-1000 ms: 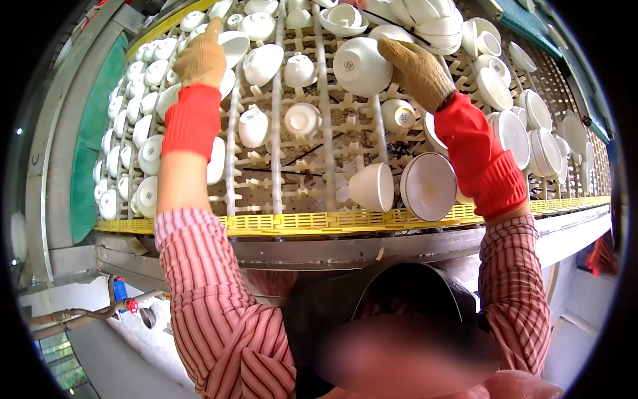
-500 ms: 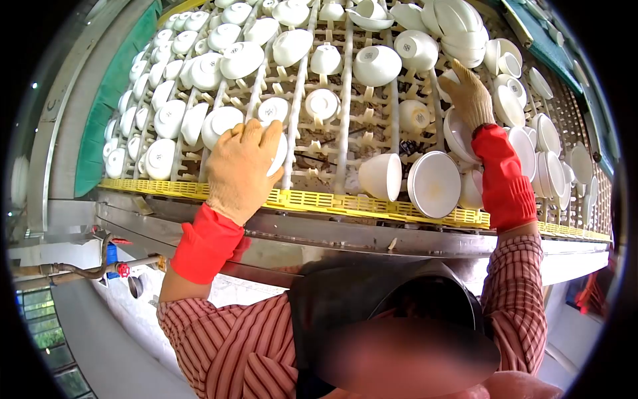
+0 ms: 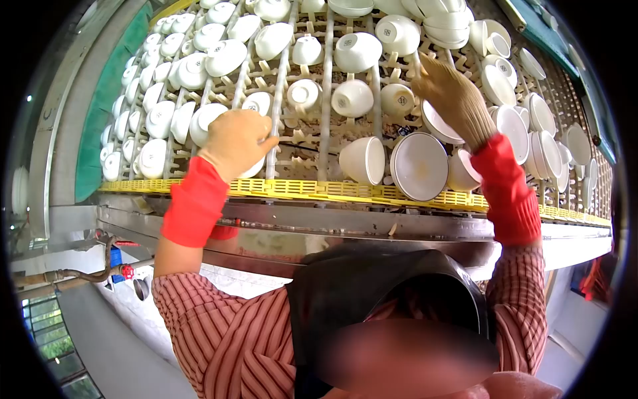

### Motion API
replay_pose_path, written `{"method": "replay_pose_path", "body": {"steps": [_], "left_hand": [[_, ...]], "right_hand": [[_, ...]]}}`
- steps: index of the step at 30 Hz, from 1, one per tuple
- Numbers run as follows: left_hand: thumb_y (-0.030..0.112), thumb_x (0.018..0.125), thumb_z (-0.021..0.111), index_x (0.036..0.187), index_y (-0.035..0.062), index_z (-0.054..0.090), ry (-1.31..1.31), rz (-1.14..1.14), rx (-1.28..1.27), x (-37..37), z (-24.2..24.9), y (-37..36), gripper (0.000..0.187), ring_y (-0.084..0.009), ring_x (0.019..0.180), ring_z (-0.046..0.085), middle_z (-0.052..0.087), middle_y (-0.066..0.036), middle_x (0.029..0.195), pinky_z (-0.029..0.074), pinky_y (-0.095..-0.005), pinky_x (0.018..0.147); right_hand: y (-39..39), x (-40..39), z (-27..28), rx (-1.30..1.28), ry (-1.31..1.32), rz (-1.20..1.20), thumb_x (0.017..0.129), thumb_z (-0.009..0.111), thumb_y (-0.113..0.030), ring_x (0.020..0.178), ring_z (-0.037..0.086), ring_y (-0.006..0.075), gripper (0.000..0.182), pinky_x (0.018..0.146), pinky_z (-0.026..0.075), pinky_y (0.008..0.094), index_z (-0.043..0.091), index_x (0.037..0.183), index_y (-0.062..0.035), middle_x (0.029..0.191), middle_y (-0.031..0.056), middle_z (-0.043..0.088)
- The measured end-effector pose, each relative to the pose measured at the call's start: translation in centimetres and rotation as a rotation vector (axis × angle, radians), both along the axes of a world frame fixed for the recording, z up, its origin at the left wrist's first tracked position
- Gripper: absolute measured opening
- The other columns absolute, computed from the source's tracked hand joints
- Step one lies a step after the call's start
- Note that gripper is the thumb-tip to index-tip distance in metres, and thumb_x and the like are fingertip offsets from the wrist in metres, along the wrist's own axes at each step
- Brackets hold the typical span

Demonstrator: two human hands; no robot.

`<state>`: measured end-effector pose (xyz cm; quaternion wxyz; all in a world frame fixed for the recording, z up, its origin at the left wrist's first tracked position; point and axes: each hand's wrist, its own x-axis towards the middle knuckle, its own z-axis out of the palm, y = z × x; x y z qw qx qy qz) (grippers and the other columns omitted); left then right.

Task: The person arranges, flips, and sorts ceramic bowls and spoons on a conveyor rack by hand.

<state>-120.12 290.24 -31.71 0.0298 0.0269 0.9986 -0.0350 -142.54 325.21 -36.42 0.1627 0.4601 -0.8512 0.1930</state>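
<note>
My left hand (image 3: 238, 141), in a tan glove with a red cuff, is over the front left of the peg rack. Its finger and thumb are apart, with no dish visible between them. A white bowl (image 3: 252, 169) shows partly beneath it, and a small white cup (image 3: 257, 104) is just beyond. On the right, my gloved right hand (image 3: 452, 100) reaches over the rack with extended fingers. No held dish shows, though its underside is hidden. Close to it are a white bowl (image 3: 438, 125) below and a small white cup (image 3: 397, 100) to the left.
White bowls and cups stand tilted on pegs across the rack, including a cup (image 3: 352, 98) in the middle. Stacked bowls (image 3: 446, 26) are at the back. A yellow slotted strip (image 3: 319, 190) edges the front, above a metal ledge (image 3: 319, 223). Green panel (image 3: 109, 100) borders the left.
A small white cup now sits in the middle gap between two others. The white piece by my right fingers is no longer visible. My left fingers have drawn in, above the front bowl.
</note>
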Motion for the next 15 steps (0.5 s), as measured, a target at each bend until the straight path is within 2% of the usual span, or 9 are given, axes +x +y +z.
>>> {"method": "replay_pose_path", "body": {"steps": [1, 3, 4, 5, 7, 9, 12, 13, 15], "left_hand": [[0.038, 0.102, 0.075, 0.107, 0.0059, 0.083, 0.066, 0.005, 0.187, -0.1, 0.8, -0.9, 0.033, -0.0395, 0.090, 0.077, 0.079, -0.019, 0.094, 0.061, -0.0477, 0.083], [0.042, 0.109, 0.067, 0.122, 0.0060, 0.083, 0.181, 0.098, 0.455, -1.9, 0.2, -5.3, 0.042, -0.0406, 0.105, 0.077, 0.081, -0.022, 0.113, 0.061, -0.0461, 0.094], [0.044, 0.111, 0.063, 0.130, 0.0066, 0.081, 0.043, 0.375, 0.208, -3.7, 3.5, -4.6, 0.045, -0.0378, 0.117, 0.075, 0.078, -0.022, 0.130, 0.059, -0.0443, 0.101], [0.044, 0.111, 0.061, 0.137, 0.0083, 0.077, 0.333, 0.179, 0.092, -4.8, 1.6, -8.5, 0.047, -0.0375, 0.120, 0.074, 0.076, -0.022, 0.137, 0.058, -0.0456, 0.104], [0.040, 0.109, 0.063, 0.143, 0.0127, 0.072, 0.331, 0.172, -0.372, -8.3, 1.1, -13.1, 0.044, -0.0360, 0.127, 0.072, 0.071, -0.016, 0.147, 0.056, -0.0499, 0.108], [0.039, 0.108, 0.064, 0.148, 0.0152, 0.067, 0.199, 0.245, -0.536, -10.4, 0.6, -13.6, 0.046, -0.0353, 0.130, 0.070, 0.067, -0.013, 0.150, 0.055, -0.0501, 0.109], [0.031, 0.104, 0.072, 0.152, 0.0134, 0.063, 0.177, 0.448, -0.424, -11.4, -1.6, -13.1, 0.052, -0.0388, 0.125, 0.070, 0.065, -0.015, 0.149, 0.055, -0.0493, 0.109], [0.031, 0.103, 0.073, 0.151, 0.0141, 0.063, 0.164, 0.429, -0.470, -11.9, -1.8, -13.1, 0.051, -0.0385, 0.126, 0.070, 0.065, -0.015, 0.147, 0.055, -0.0495, 0.108], [0.031, 0.102, 0.074, 0.150, 0.0155, 0.063, 0.135, 0.392, -0.565, -12.8, -1.9, -12.7, 0.051, -0.0379, 0.127, 0.069, 0.066, -0.015, 0.144, 0.056, -0.0497, 0.107]], "right_hand": [[0.4, 2.4, 1.5, 0.064, -0.392, -0.176, 0.099, 0.078, -0.031, 0.102, 0.077, 0.0347, 0.041, 0.085, 0.063, 0.0449, 0.067, 0.127, -0.0029, 0.106, 0.0177, 0.073], [3.3, 5.5, 1.0, 0.113, -0.327, -0.090, 0.099, 0.076, -0.033, 0.100, 0.077, 0.0386, 0.048, 0.088, 0.061, 0.0489, 0.068, 0.136, -0.0022, 0.108, 0.0222, 0.075], [4.5, 5.9, 0.7, 0.136, -0.292, -0.052, 0.099, 0.074, -0.033, 0.099, 0.077, 0.0406, 0.052, 0.090, 0.061, 0.0509, 0.068, 0.140, -0.0019, 0.109, 0.0244, 0.077], [5.3, 5.5, 0.3, 0.193, -0.356, -0.071, 0.099, 0.073, -0.033, 0.098, 0.077, 0.0414, 0.050, 0.090, 0.060, 0.0516, 0.070, 0.137, -0.0016, 0.110, 0.0245, 0.077], [6.3, 4.7, -0.5, 0.306, -0.476, -0.113, 0.100, 0.072, -0.033, 0.097, 0.076, 0.0430, 0.045, 0.089, 0.060, 0.0530, 0.074, 0.132, -0.0012, 0.111, 0.0247, 0.077], [5.7, 4.6, -0.1, 0.294, -0.505, -0.161, 0.101, 0.072, -0.034, 0.093, 0.076, 0.0435, 0.040, 0.085, 0.060, 0.0515, 0.077, 0.120, 0.0011, 0.104, 0.0252, 0.078], [5.1, 4.0, -0.2, 0.108, -0.588, -0.281, 0.102, 0.074, -0.036, 0.084, 0.078, 0.0354, 0.041, 0.077, 0.060, 0.0457, 0.079, 0.108, 0.0034, 0.087, 0.0231, 0.077], [5.0, 3.2, 0.0, -0.011, -0.758, -0.372, 0.101, 0.077, -0.039, 0.084, 0.079, 0.0324, 0.042, 0.078, 0.061, 0.0415, 0.079, 0.115, 0.0011, 0.092, 0.0222, 0.078], [5.6, 0.2, -1.2, -0.180, -0.676, -0.156, 0.104, 0.076, -0.031, 0.090, 0.080, 0.0316, 0.040, 0.083, 0.064, 0.0420, 0.074, 0.129, -0.0006, 0.106, 0.0212, 0.080]]}}
